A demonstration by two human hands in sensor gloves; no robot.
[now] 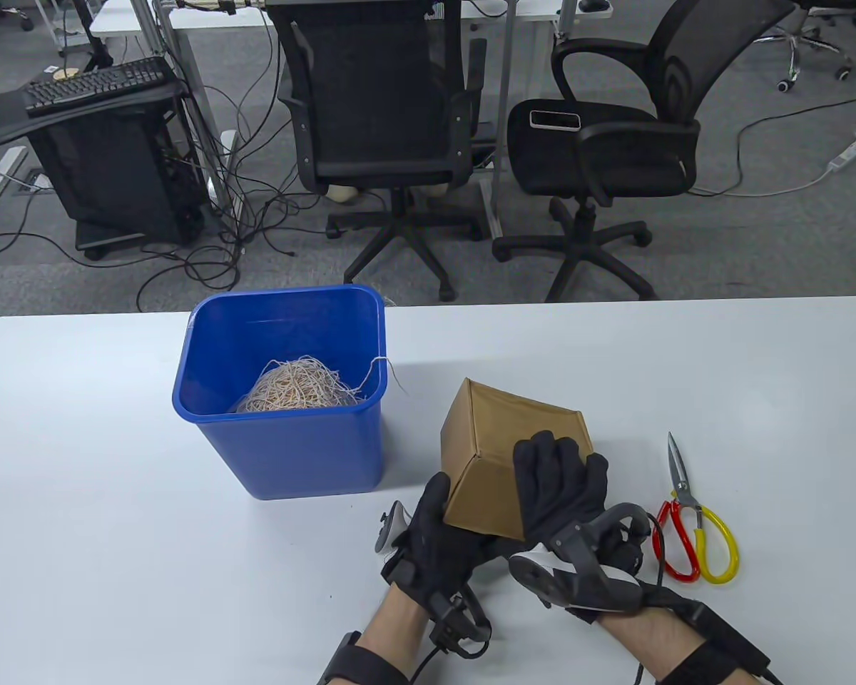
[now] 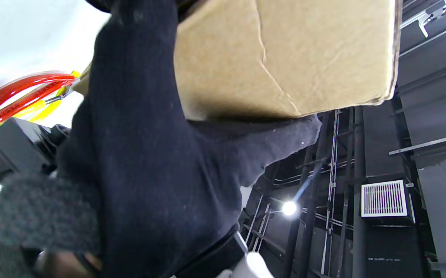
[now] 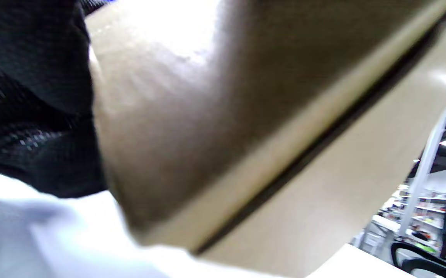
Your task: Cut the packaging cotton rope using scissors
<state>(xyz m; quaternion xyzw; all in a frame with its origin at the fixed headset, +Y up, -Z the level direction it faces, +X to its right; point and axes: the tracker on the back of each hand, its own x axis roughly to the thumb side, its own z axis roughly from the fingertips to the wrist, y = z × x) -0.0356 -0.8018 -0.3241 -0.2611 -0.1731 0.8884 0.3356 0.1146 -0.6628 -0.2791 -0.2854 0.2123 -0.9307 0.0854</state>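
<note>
White surface [image 1: 114, 499] seen from above, office chairs and cables on the floor behind. Near the front centre, a brown cardboard box [image 1: 503, 457], tilted up on one edge and held between 2 black-gloved hands. Left hand [image 1: 439, 535] cupped under the box's lower left corner, thumb up along the side; in the left wrist view the same left hand [image 2: 149, 154] pressed against the box [image 2: 284, 58] from beneath, fingers wrapped around its edge. Right hand [image 1: 560, 485] laid flat across the box's near face, fingers spread and pressing on the cardboard, a grey and white tracker [image 1: 578, 571] strapped to its back. Right wrist view blurred: only box [image 3: 246, 135] cardboard filling the picture, with a dark glove at the left edge. No rope visible on the box faces shown. Scissors [image 1: 688, 514] lying flat on the surface just right of the right hand, blades pointing away, 1 red loop handle and 1 yellow, untouched. Left of the box, a blue plastic bin [image 1: 285, 399] standing upright, holding a tangled heap of pale cotton rope [image 1: 296, 389], 1 strand trailing over the right rim.
</note>
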